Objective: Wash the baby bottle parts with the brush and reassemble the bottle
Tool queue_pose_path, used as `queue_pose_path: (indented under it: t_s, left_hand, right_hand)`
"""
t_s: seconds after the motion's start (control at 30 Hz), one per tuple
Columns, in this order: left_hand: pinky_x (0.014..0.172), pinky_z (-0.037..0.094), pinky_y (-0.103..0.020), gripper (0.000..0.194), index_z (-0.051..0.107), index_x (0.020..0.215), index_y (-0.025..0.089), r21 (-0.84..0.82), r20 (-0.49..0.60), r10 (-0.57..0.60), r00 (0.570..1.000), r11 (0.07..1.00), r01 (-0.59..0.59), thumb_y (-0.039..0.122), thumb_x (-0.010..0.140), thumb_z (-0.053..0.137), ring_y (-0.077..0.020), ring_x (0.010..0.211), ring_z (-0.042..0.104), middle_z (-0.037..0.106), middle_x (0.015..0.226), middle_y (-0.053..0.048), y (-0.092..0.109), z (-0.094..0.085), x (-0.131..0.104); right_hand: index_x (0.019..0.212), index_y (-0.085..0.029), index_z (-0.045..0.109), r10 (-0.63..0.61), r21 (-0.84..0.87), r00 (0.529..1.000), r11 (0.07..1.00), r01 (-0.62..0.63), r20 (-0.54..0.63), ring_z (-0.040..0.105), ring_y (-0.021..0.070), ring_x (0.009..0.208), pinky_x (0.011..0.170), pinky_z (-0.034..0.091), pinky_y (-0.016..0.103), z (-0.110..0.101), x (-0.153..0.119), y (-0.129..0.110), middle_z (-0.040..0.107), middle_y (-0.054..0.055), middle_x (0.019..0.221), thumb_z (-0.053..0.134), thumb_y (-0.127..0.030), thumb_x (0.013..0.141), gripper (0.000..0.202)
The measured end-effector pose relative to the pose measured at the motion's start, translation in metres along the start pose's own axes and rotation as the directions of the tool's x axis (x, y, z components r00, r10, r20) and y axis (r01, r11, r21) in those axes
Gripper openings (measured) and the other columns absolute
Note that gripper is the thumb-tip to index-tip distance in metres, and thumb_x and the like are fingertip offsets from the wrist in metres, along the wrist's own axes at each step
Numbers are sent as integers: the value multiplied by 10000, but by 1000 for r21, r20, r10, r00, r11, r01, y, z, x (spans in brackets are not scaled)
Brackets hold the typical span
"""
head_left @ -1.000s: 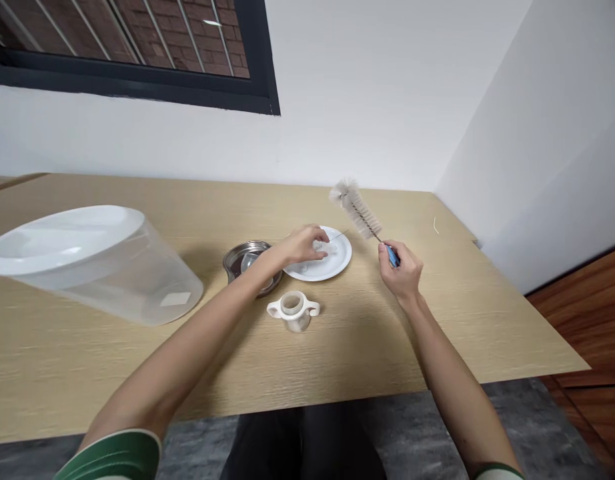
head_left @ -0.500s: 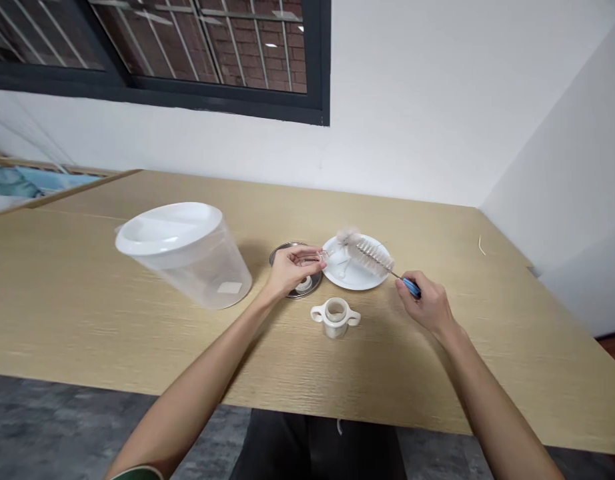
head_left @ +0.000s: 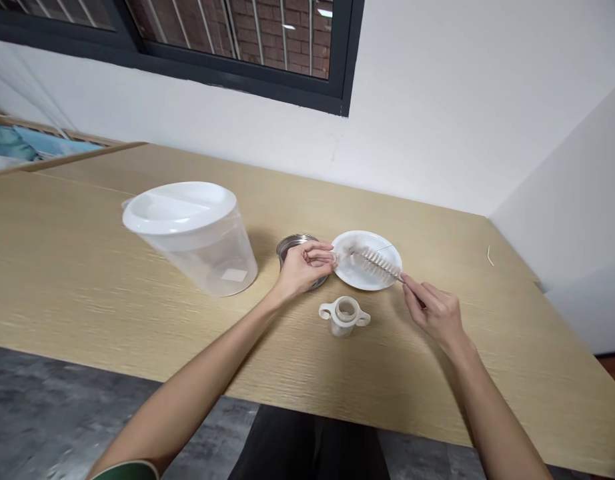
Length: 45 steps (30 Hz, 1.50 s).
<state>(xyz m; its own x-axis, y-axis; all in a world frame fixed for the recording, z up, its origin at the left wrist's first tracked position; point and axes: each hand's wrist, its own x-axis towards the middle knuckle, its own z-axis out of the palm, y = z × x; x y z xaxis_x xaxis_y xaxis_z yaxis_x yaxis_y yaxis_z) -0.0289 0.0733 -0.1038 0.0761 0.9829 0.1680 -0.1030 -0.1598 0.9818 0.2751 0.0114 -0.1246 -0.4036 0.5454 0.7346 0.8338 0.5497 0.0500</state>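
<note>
My left hand [head_left: 307, 267] pinches a small clear piece [head_left: 335, 257] at the left rim of a white plate [head_left: 360, 282]. Fingers of my right hand [head_left: 435, 310] are closed round the handle end of a bristle brush [head_left: 380, 262]; its blue handle is hidden in the hand. The brush's white bristles are over the plate, the tip pointing at the clear piece. Partly behind my left hand lies a round metal dish [head_left: 287, 244]. A small cup with two handles [head_left: 345, 316] stands upright in front of the plate.
A large translucent pitcher with a white lid [head_left: 207, 247] stands on the wooden table [head_left: 137, 320] at the left. A thin white strip [head_left: 490, 256] lies far right. Behind the table are a white wall [head_left: 427, 120] and a dark-framed window [head_left: 257, 70].
The brush has come down closer to the plate, and its blue handle no longer shows. My left hand still holds the clear piece. The whole view has shifted and tilted slightly.
</note>
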Motion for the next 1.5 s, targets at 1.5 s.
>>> queue_pose_path:
  t_s: [1.5]
  left_hand:
    - [774,567,-271,472,717,867,119,-274,-68,-111,991,958,89,258,491,966,-181,798,723,773,856,-79,9,-2,-6]
  right_hand:
    - [1112,-174,710,166,188,986,968,-166,14,636,107,541,553,506,226,5,-1,-13,772,61,876,590,-320,952,248]
